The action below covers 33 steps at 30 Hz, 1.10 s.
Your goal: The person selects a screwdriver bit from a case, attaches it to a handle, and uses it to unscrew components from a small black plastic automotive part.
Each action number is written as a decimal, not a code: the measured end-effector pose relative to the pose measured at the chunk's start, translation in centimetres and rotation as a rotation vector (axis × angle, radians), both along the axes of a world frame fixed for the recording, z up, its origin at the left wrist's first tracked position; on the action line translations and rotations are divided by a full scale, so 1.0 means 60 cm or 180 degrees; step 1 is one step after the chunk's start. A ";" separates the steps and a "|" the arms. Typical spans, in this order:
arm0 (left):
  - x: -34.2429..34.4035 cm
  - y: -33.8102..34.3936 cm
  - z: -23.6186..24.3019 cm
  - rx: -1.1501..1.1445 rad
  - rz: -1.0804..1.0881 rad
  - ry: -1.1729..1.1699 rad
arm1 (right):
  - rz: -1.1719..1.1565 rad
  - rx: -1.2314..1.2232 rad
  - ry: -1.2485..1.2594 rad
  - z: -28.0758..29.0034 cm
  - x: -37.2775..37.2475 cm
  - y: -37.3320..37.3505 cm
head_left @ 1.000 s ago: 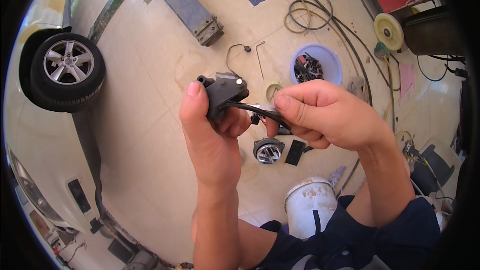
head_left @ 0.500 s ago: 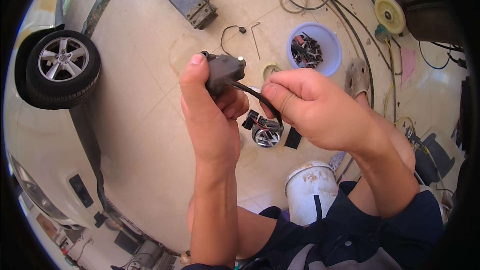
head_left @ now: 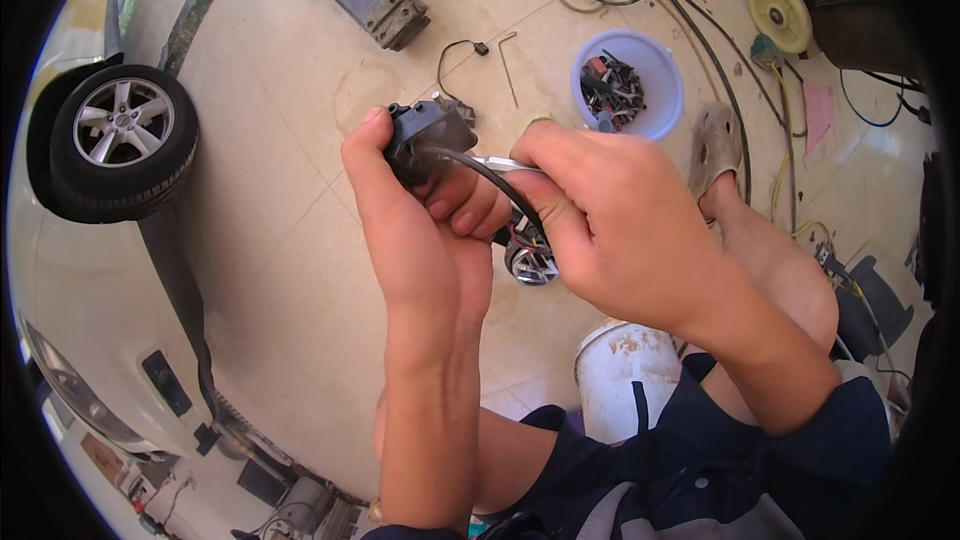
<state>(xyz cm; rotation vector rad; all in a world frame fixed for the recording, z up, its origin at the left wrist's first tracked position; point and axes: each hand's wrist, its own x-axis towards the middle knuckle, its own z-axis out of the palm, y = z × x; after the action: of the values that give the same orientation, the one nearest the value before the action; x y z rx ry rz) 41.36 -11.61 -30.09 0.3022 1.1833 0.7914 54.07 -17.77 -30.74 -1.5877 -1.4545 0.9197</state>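
My left hand (head_left: pixel 425 240) is closed around a black plastic housing (head_left: pixel 430 130), thumb on its left side and fingers curled beneath. A black cable (head_left: pixel 503 190) comes out of the housing and runs toward my right hand (head_left: pixel 625 230). That hand is closed on a slim silver tool (head_left: pixel 507 164), whose tip points at the housing beside the cable's exit. The tool's handle is hidden in my grip, so its exact kind is unclear. Below the hands, a round chrome part (head_left: pixel 530 265) with wires lies on the floor, partly covered by my right hand.
A pale purple tub (head_left: pixel 664 100) holds small dark parts. An L-shaped metal rod (head_left: pixel 507 70) and a short black lead (head_left: pixel 443 65) lie beyond my hands. A white bucket (head_left: pixel 625 380) stands near my knees. A car wheel (head_left: pixel 180 145) is at left; hoses (head_left: pixel 715 90) cross the right.
My right hand has moved slightly left, and the silver tool now shows clearly against the housing. The housing has shifted a little left and turned. More of the chrome part is covered.
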 end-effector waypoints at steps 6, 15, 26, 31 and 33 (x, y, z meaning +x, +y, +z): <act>0.015 0.007 0.001 -0.0397 0.0291 -0.0216 | -0.0200 0.0243 0.0156 0.001 -0.002 0.015; 0.013 0.003 -0.008 -0.0242 -0.0078 -0.0387 | -0.0603 -0.0372 0.1279 0.017 0.025 0.027; 0.023 -0.001 0.002 0.0096 0.0110 -0.0201 | -0.0634 -0.0286 0.0978 0.015 0.016 0.033; 0.030 -0.006 -0.004 0.0417 0.0044 0.0034 | -0.0617 -0.0561 0.1051 0.018 0.035 0.035; 0.031 -0.009 0.000 0.0488 -0.0026 0.0118 | -0.0628 -0.0606 0.1098 0.019 0.037 0.035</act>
<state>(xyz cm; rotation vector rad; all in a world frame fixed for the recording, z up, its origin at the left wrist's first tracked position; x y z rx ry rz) 43.21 -12.16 -30.11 0.4494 1.1576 0.8743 56.31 -15.65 -29.59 -1.5801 -0.9783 1.1739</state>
